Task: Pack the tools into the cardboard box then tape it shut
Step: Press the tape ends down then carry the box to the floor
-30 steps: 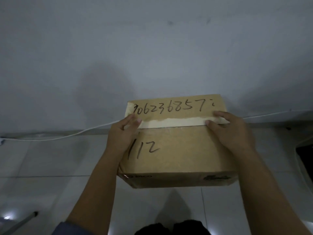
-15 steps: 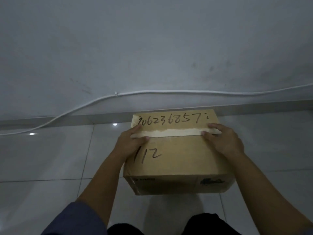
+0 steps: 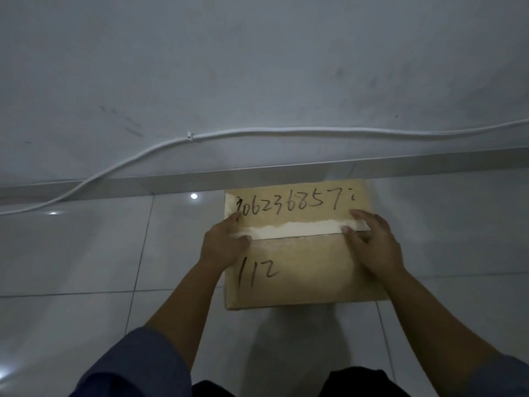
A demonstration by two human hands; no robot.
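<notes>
A closed cardboard box [image 3: 300,253] sits on the pale tiled floor [image 3: 86,253], close to the far wall's skirting, a white cable [image 3: 286,131] running along the wall above. Both bare hands lie on its top: the left hand [image 3: 223,245] at the left end and the right hand [image 3: 372,245] at the right end of a pale tape strip [image 3: 297,230] crossing the flap seam. Each grip is loose, fingers spread flat on the box, holding nothing. The work appears to be at the sealing stage; next likely calls for pressing the tape down firmly along its length. The brown lid bears handwritten black digits, and "112" nearer the person
</notes>
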